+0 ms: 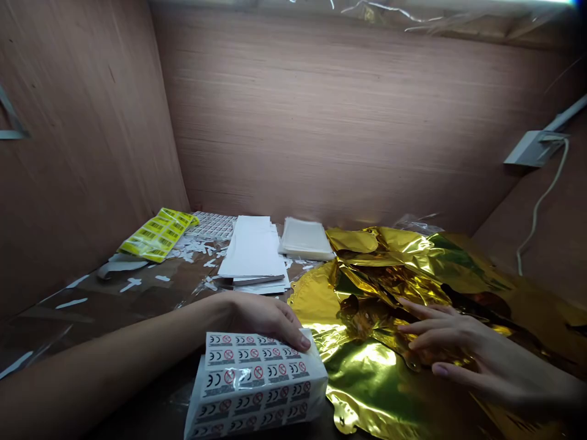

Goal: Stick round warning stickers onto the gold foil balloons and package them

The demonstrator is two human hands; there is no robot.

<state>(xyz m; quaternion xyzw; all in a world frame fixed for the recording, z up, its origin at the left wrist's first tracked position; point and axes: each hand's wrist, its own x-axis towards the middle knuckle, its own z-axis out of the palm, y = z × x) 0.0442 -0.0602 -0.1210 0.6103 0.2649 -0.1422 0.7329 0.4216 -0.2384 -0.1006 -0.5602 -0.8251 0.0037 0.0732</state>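
Observation:
My left hand [270, 318] grips the top edge of a folded sheet of white CE stickers [257, 385] at the lower middle, its thumb lying over the front near the right corner. The rest of its fingers are behind the sheet, out of sight. To the right, my right hand [458, 348] is spread, with its fingertips on or just over a pile of shiny gold foil pieces [371, 360]. Nothing is held in it. Part of the foil lies right beside the sticker sheet.
A stack of white cards [252, 247] and a stack of clear bags [306, 238] lie behind my left hand. Yellow barcode labels [160, 233] and paper scraps [195, 249] are at the left. Wooden walls [321, 122] enclose the table; a white power box [532, 148] with a cable hangs at right.

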